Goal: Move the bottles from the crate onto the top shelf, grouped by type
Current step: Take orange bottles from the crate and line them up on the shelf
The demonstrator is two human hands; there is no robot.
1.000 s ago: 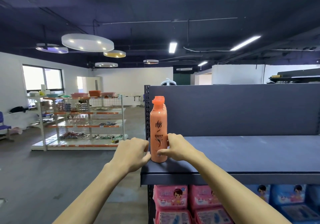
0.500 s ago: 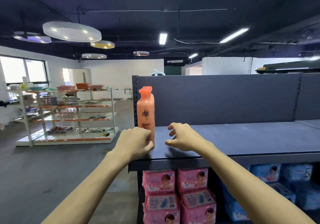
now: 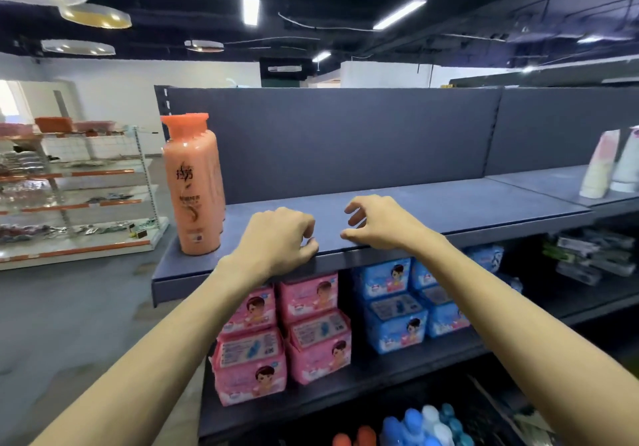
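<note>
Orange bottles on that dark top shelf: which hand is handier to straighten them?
Probably the left hand. It rests on the dark top shelf edge, nearer the tall orange plastic bottles at the left end. The right hand, empty, hovers farther along.

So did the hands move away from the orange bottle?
Yes. Both hands, left and right, let go of the orange bottle and slid right along the top shelf. The bottle stays at the shelf's left end.

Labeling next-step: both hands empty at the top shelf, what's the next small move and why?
Probably pull both hands back and down toward the bottles at the bottom. The orange bottle stands upright and free on the top shelf; left hand and right hand hold nothing.
</note>
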